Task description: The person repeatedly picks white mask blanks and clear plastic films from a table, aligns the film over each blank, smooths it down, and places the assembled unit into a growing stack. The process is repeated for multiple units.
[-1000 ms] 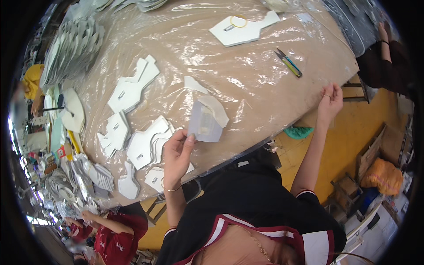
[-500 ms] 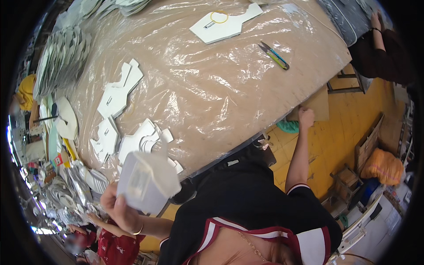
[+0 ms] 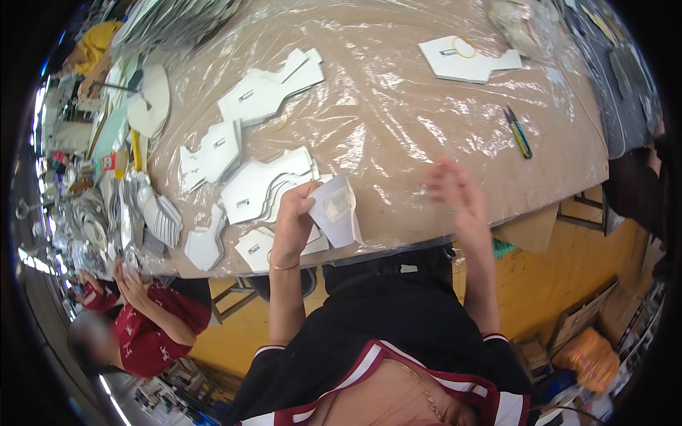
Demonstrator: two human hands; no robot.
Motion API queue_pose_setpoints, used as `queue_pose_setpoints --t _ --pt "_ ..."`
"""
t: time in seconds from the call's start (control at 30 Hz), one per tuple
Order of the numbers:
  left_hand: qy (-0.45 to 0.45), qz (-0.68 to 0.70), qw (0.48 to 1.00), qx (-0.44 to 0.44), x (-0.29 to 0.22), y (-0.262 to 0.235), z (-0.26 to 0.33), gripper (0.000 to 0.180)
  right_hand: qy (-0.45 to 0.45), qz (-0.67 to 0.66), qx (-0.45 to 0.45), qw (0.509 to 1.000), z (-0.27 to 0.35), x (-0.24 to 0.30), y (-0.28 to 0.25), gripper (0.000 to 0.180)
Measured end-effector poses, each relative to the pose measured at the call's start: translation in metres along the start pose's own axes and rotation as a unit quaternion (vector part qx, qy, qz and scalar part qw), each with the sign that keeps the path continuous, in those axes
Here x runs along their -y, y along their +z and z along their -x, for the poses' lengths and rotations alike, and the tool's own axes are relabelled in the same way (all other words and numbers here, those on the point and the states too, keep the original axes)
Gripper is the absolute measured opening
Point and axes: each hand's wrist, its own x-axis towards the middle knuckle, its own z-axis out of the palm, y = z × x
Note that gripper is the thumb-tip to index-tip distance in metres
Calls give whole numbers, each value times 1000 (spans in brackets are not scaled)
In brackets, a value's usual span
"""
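Observation:
My left hand (image 3: 291,221), at the near edge of the table, pinches a white flat piece (image 3: 342,226) by its left side. The piece hangs tilted, with a small cream rectangular patch on its face. Just behind that hand lies a fanned stack of white cut pieces (image 3: 259,183), each top one bearing a small dark mark. Over the table to the right, my right hand (image 3: 460,199) hovers with fingers stretched out and holding nothing; motion blurs it. Beyond it rest thread snips (image 3: 518,133) with dark blades.
Plastic film covers the brown table (image 3: 383,92). More white pieces (image 3: 270,89) lie at left, and a bundle with a yellow rubber band (image 3: 465,64) lies far right. A person in red (image 3: 153,330) works at lower left; another person's dark sleeve (image 3: 632,184) shows at right.
My view has turned, shifting the table's contents. My right hand has come from beside a cardboard box at the table's edge to above the tabletop. My left hand has brought the white piece over the table.

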Motion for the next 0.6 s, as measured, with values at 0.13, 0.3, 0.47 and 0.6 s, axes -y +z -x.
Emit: queue_pose_setpoints --t 0.13,0.3,0.47,0.6 --pt "11 192 981 -35 19 -19 10 45 169 -5 179 969 -6 -13 64 47" --pt "17 451 892 -18 37 -29 12 29 273 -68 250 927 -8 -28 89 44" --pt "19 395 917 60 41 -6 -2 57 269 -70 169 946 -4 -28 80 28" --pt "26 374 927 -11 38 15 -7 42 264 -130 90 952 7 -16 82 18"
